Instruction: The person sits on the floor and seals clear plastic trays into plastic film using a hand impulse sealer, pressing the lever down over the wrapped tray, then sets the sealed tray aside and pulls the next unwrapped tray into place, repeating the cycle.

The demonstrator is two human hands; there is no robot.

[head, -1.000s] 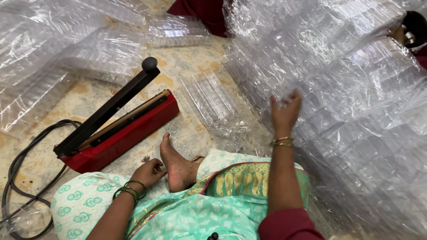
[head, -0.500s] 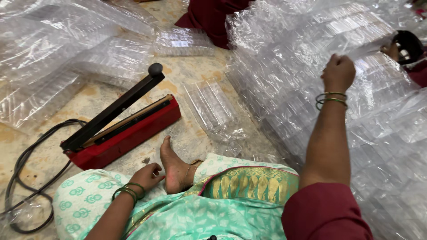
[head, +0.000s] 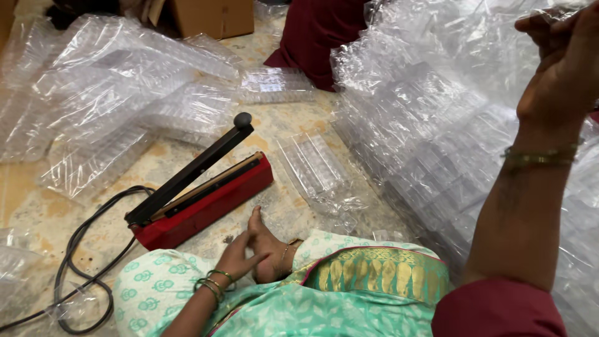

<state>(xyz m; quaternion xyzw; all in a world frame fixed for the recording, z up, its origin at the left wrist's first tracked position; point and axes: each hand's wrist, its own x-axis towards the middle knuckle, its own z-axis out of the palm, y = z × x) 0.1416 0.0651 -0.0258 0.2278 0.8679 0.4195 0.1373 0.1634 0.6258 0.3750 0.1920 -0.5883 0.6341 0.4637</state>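
Big heap of clear plastic trays fills the right side, banked up from the floor to the top edge. Second spread of clear plastic packs lies across the upper left, well apart from the heap, with bare mottled floor between.

Cardboard box at the top, behind the left spread. A person in dark red cloth sits between the two piles at the top.

Red heat sealer on the floor at centre, black arm tilted up, knob at its upper end. Black cord loops off its left end across the floor. One loose clear tray lies just right of the sealer, near the foot of the heap.

Right hand raised high at the upper right, in front of the heap, fingers pinched together on a thin clear plastic edge. Gold bangle on that wrist.

Left hand low, resting against the person's own bare foot, fingers loosely apart, nothing in them. Green bangles on that wrist.
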